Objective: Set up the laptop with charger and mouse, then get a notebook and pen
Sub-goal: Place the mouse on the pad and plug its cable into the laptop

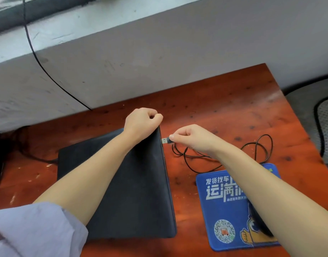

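Right hand held a narrow pinch grip, thumb and forefinger closed on the black housing of a USB plug. Metal end of the plug pointed left at the right edge of the laptop, just beside it; whether it touched the edge could not be told. Left hand was curled over the far right corner of the laptop, fingers bent round that corner and gripping it, forearm lying across the lid.

Laptop was black and shut, lying flat on the reddish-brown wooden surface, lid up. Thin black mouse cable ran from the plug under the right wrist and lay in loose loops on the surface to the right of the laptop. Blue mouse pad with white characters, a QR code and a cartoon figure lay near the laptop's right side, partly covered by the right forearm. A dark shape on the pad under that forearm was mostly hidden.

Another black cable hung down the grey wall behind the surface. Pale lilac sleeve covered the left upper arm.
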